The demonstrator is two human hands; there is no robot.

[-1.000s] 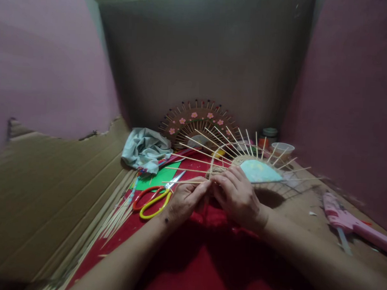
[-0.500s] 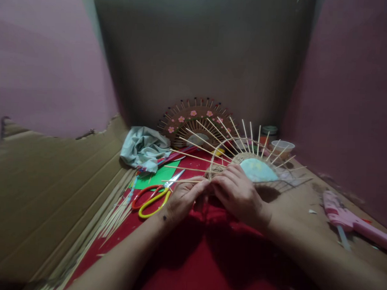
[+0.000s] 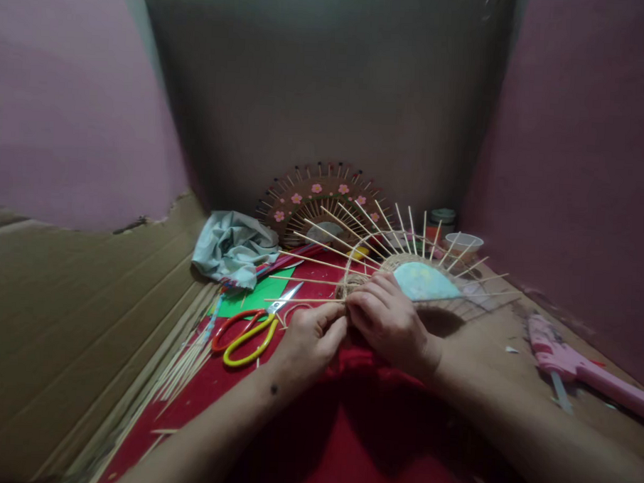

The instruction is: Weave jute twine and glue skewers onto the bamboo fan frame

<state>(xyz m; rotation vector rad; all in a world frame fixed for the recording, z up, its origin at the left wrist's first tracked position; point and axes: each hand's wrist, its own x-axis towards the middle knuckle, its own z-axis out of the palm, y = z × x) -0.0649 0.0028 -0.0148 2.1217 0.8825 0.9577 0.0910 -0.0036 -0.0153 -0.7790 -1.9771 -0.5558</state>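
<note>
A half-round craft piece (image 3: 425, 280) with a pale blue centre, a woven straw band and several bamboo skewers fanning out lies on the table. My left hand (image 3: 311, 336) is closed in a pinch at the piece's left edge, on a skewer (image 3: 298, 299) that points left. My right hand (image 3: 389, 318) lies beside it, fingers curled and pressed on the woven edge, where a strand of twine (image 3: 352, 280) is wound. The fingertips of both hands meet.
A finished skewer fan with pink flowers (image 3: 324, 202) leans on the back wall. Orange and yellow scissors (image 3: 246, 332), green paper (image 3: 255, 295), a crumpled cloth (image 3: 233, 245), loose skewers (image 3: 188, 367), a pink glue gun (image 3: 562, 359), a cup (image 3: 463, 242) and cardboard (image 3: 73, 330) surround the red mat.
Both hands have stayed at the piece's left edge, with small finger movements. The view has shifted slightly, so everything sits a little further left.
</note>
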